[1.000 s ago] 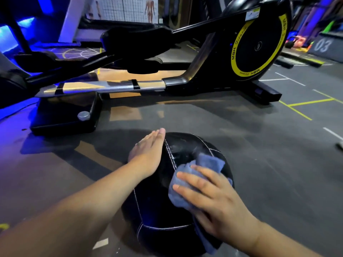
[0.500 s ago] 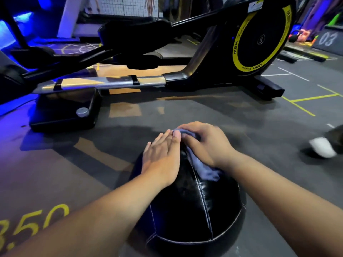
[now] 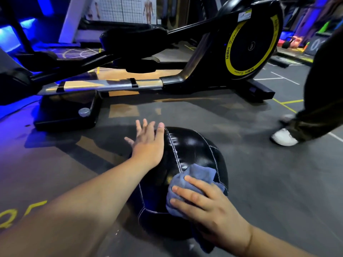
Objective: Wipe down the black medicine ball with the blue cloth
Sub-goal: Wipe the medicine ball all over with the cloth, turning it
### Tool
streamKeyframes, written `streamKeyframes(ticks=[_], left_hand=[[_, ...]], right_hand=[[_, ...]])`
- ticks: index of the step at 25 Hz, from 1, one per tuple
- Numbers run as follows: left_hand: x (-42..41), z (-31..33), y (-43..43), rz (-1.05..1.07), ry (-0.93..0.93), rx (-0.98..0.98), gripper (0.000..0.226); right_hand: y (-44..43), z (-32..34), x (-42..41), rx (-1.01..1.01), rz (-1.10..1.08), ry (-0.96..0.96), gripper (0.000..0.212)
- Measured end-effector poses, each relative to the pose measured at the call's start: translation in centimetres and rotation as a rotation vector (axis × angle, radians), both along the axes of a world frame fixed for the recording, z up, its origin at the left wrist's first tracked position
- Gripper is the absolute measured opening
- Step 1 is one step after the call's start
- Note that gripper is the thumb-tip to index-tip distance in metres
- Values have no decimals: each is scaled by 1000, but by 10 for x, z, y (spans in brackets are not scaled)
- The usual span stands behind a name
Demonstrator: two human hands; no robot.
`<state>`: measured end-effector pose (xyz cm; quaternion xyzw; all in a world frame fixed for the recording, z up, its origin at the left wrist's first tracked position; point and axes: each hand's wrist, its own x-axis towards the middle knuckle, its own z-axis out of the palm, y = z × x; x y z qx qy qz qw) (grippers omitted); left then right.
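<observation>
Right hand (image 3: 209,204), fingers (image 3: 185,191) flat on cloth (image 3: 196,175), has swept down the ball (image 3: 194,149); left hand (image 3: 148,145), fingers (image 3: 159,132) splayed, steadies it. Overlapping strokes suit.

Dark gym floor (image 3: 259,182), elliptical trainer (image 3: 204,71), blue light.

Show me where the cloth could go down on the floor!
Bare floor lies right of the ball, nearer than the white shoe. Another strip runs between the ball and the rail. Crowded: under the machine, by the shoe, and left where the arm crosses.
</observation>
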<state>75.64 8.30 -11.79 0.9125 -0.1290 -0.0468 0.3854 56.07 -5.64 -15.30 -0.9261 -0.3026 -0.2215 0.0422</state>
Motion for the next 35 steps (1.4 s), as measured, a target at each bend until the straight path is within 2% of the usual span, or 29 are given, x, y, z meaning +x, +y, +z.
streamKeyframes(ticks=[2,4,5,7,10,11,12,14,16,19,25,27,29,31,33,34,35], left_hand=[[-13,4,6,82,-126,138,55],[-27,13,11,147,-303,325,46],[-34,18,16,148,-349,349,43],[-48,24,25,89,-321,265,34],[-77,32,44,-2,-140,114,31],[-88,35,49,-38,-88,53,36],[-100,43,54,-84,-28,-45,44],[-124,62,59,-203,126,-287,52],[-141,76,57,-341,265,-432,39],[-144,82,56,-332,288,-498,21],[-94,73,76,-111,269,-617,22],[-76,74,76,-52,216,-644,20],[-60,75,75,-10,100,-510,20],[-50,73,76,26,-32,-126,31],[-58,62,77,-126,-155,157,58],[-64,55,75,-254,-214,203,72],[-69,50,72,-346,-275,218,80]], right_hand=[[10,18,-3,143,12,5,34],[22,36,-5,433,-69,76,31],[28,45,-7,619,-130,134,29],[39,65,-4,1042,-274,308,24],[36,94,9,1754,-426,618,17],[34,100,12,1900,-466,664,16],[33,105,15,1951,-519,661,15],[38,109,25,1887,-660,538,20],[51,111,36,1842,-732,439,32],[63,117,43,1813,-724,523,46],[18,116,33,1480,-606,616,21],[1,122,34,1350,-580,556,12],[-15,129,37,1198,-619,422,8],[-24,127,37,1074,-683,350,9],[-27,113,34,943,-724,395,6],[-26,106,30,821,-739,417,8],[-25,101,28,678,-743,418,20]])
